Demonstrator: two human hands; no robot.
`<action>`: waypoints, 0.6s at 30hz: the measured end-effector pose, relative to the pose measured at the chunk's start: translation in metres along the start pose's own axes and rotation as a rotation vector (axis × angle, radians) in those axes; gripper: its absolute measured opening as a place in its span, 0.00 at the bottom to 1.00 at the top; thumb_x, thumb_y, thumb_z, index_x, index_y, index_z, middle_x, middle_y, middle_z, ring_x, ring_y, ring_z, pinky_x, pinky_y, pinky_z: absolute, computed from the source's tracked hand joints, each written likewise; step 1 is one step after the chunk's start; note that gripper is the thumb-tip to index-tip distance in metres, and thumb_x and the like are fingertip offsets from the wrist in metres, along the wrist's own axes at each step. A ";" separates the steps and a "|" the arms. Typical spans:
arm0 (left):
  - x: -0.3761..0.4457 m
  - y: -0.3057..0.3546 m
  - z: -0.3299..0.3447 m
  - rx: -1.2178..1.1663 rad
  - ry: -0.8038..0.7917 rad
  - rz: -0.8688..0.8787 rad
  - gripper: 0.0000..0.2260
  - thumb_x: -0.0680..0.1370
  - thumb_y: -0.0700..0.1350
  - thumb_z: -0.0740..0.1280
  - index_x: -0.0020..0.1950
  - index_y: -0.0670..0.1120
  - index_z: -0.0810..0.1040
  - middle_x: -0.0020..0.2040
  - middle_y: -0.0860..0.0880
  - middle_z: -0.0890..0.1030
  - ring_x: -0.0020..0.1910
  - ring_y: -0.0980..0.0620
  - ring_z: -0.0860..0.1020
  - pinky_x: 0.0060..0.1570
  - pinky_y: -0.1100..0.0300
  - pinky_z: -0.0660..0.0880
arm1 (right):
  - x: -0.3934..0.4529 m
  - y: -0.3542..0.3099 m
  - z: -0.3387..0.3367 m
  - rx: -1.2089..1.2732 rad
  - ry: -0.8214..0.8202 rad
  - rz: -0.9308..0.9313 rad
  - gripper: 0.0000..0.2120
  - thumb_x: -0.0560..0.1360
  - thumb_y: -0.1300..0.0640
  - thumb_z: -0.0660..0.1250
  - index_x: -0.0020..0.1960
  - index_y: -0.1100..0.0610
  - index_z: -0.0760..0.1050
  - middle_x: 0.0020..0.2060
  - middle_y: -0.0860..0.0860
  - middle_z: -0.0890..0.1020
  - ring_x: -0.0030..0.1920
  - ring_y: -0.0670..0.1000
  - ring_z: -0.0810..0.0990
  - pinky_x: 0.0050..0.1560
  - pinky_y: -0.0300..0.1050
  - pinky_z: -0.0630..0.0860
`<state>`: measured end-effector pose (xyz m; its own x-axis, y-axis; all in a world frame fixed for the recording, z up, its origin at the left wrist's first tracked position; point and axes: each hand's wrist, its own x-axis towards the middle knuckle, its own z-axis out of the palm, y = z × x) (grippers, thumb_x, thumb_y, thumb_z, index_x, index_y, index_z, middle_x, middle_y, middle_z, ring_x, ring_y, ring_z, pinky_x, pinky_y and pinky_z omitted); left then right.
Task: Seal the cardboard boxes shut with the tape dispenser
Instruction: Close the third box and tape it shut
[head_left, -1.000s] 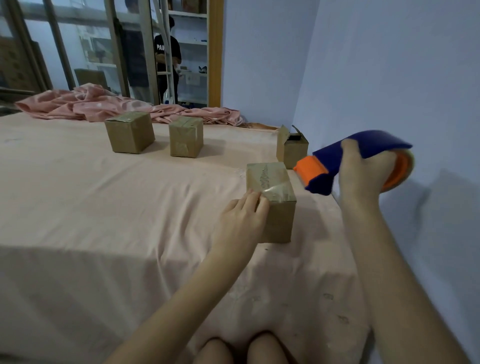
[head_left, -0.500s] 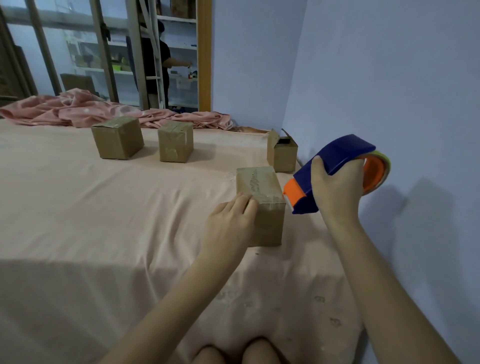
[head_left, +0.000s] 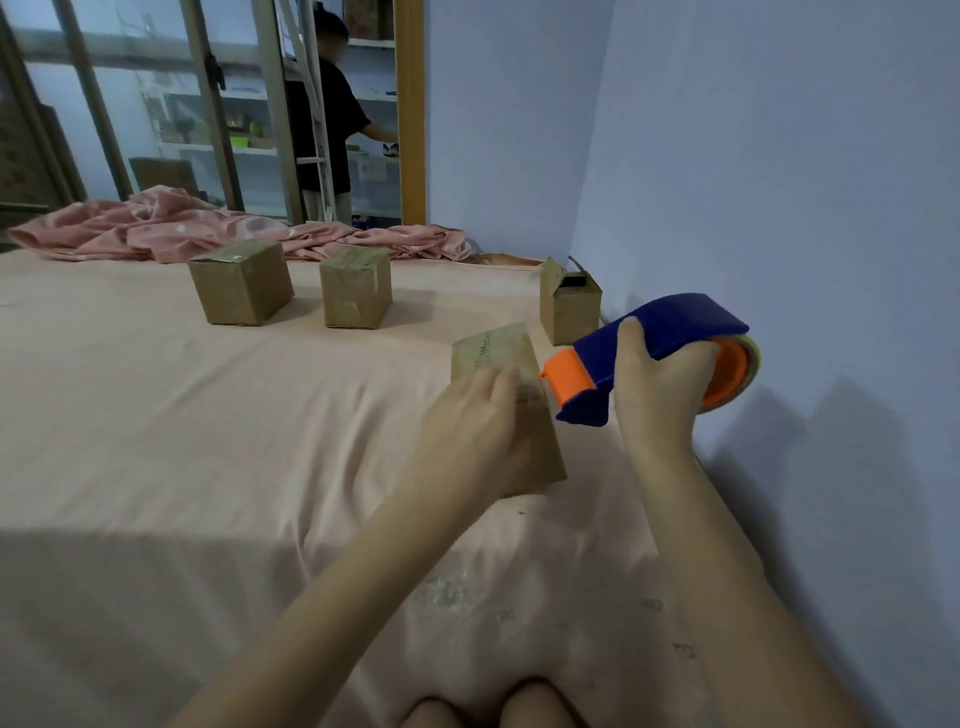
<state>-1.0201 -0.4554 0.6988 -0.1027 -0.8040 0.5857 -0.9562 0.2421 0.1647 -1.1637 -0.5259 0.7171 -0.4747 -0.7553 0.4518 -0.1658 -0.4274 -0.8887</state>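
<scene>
Pale blue walls (head_left: 753, 156) meet in a corner w/ a peach-sheeted tabletop (head_left: 182, 415) pushed into it; crumpled pink cloth (head_left: 171, 228) lies along the far edge, and beyond glass a person in a dark shirt (head_left: 327, 119) stands at shelves. Nearest cardboard box (head_left: 498, 353) sits near the right side, top taped. Left hand (head_left: 472, 431) rests on the box's near side, fingers mostly straight & blurred, reaching up to its top edge; grip not clear. Right hand (head_left: 660, 384) is wrapped round the blue tape dispenser (head_left: 654, 353), thumb over the top, held in the air just right of the box, orange nose close to the box's top right edge; can't tell if touching. Two more taped boxes, left one (head_left: 241, 283) & middle one (head_left: 356, 293), stand farther back, apart. Open box (head_left: 569, 306) w/ flaps up sits by the wall.
</scene>
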 end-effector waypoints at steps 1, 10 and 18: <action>0.003 0.007 0.006 0.013 -0.025 0.040 0.22 0.75 0.48 0.66 0.67 0.45 0.67 0.64 0.47 0.72 0.60 0.47 0.72 0.49 0.61 0.64 | 0.000 0.002 0.000 0.000 0.008 0.005 0.24 0.73 0.57 0.70 0.64 0.56 0.64 0.49 0.44 0.74 0.42 0.43 0.76 0.27 0.25 0.71; -0.004 0.025 0.033 0.234 0.070 0.130 0.19 0.68 0.36 0.74 0.58 0.37 0.79 0.55 0.40 0.82 0.57 0.43 0.80 0.58 0.52 0.76 | 0.006 0.017 -0.013 -0.011 0.065 0.080 0.15 0.73 0.57 0.69 0.52 0.51 0.63 0.39 0.38 0.73 0.37 0.43 0.77 0.26 0.25 0.69; -0.005 0.024 0.035 0.284 0.095 0.176 0.17 0.68 0.38 0.75 0.57 0.37 0.80 0.53 0.41 0.82 0.55 0.44 0.81 0.56 0.53 0.77 | 0.026 -0.001 -0.011 -0.163 0.001 0.009 0.16 0.72 0.56 0.66 0.57 0.63 0.71 0.43 0.51 0.80 0.38 0.46 0.78 0.30 0.33 0.68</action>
<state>-1.0525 -0.4648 0.6723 -0.2595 -0.7057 0.6593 -0.9656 0.2012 -0.1647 -1.1858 -0.5395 0.7293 -0.4780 -0.7580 0.4437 -0.2997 -0.3341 -0.8936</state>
